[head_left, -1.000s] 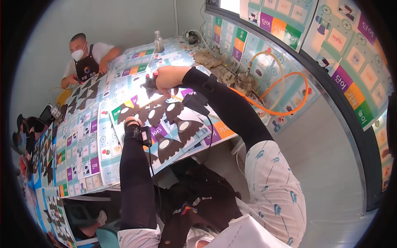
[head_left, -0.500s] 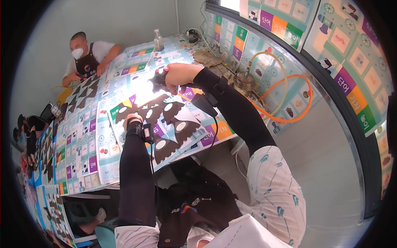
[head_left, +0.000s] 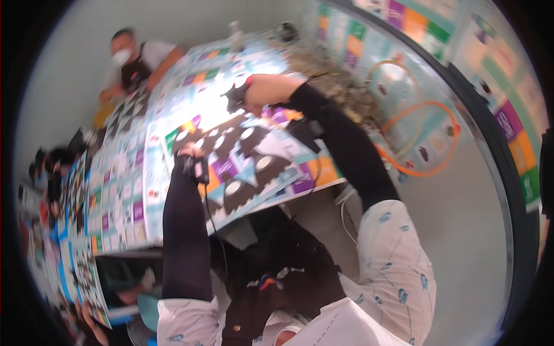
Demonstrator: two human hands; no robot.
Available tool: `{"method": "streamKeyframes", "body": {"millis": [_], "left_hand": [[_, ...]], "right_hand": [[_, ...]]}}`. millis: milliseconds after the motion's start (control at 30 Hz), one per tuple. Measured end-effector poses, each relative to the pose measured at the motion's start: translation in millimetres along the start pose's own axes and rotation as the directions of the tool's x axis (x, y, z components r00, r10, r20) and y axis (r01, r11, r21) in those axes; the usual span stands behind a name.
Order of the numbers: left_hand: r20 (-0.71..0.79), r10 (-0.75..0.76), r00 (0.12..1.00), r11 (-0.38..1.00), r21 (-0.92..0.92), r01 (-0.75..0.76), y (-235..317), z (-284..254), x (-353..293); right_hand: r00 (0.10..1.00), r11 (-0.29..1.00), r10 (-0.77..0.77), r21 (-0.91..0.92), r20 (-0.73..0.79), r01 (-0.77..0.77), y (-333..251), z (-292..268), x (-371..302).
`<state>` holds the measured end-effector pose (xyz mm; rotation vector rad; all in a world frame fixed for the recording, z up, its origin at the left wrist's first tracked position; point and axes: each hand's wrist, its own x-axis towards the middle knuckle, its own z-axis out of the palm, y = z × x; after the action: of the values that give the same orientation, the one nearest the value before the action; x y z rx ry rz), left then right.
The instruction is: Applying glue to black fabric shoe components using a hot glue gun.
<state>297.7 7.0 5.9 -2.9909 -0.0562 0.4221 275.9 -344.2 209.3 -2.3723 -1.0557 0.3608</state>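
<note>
My right hand is raised over the table, its fingers wrapped round a small dark object with a jagged outline; glare and blur hide its exact kind. Lower and to the left, my left hand is at the edge of a group of dark brown, scalloped flat pieces with white ovals. Its fingers are smeared, so whether they grip a piece is unclear. The pieces lie on a colourful printed sheet near the table's front edge. Strong light washes out the surface beside my right hand.
A masked co-worker sits at the far left by more dark pieces. A bottle stands at the back. Orange hose loops along the right wall. A brownish cluttered strip lines the table's right side. Other people are further left.
The whole view has shifted and blurred, with the scene lying slightly further right. My right hand still holds the dark object, and my left hand stays by the scalloped pieces.
</note>
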Motion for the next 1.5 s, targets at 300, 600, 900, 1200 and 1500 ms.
{"method": "streamKeyframes", "body": {"millis": [300, 600, 900, 1200, 1500], "left_hand": [[-0.006, -0.192, 0.981, 0.93, -0.32, 0.18, -66.4, 30.6, -86.3], [-0.129, -0.04, 0.991, 0.804, -0.593, -0.045, -77.7, 48.3, -125.4], [-0.006, -0.105, 0.994, 0.73, -0.679, 0.073, -73.5, 49.8, -122.6], [-0.057, -0.119, 0.991, 0.7, -0.712, 0.044, -76.7, 58.2, -118.7], [-0.033, -0.092, 0.995, 0.659, -0.751, 0.036, -75.4, 49.8, -126.1]], "right_hand": [[0.975, 0.944, 0.181, 0.254, 0.131, -0.209, -78.8, 30.9, 48.5], [0.907, 0.94, 0.284, 0.096, 0.311, -0.327, -135.1, 109.4, 146.0], [0.884, 0.906, 0.405, 0.027, 0.234, -0.422, -117.5, 145.0, 185.0], [0.882, 0.913, 0.361, 0.08, 0.303, -0.401, -116.4, 145.6, 180.4], [0.863, 0.909, 0.395, 0.0, 0.313, -0.416, -102.9, 147.7, 182.4]]}}
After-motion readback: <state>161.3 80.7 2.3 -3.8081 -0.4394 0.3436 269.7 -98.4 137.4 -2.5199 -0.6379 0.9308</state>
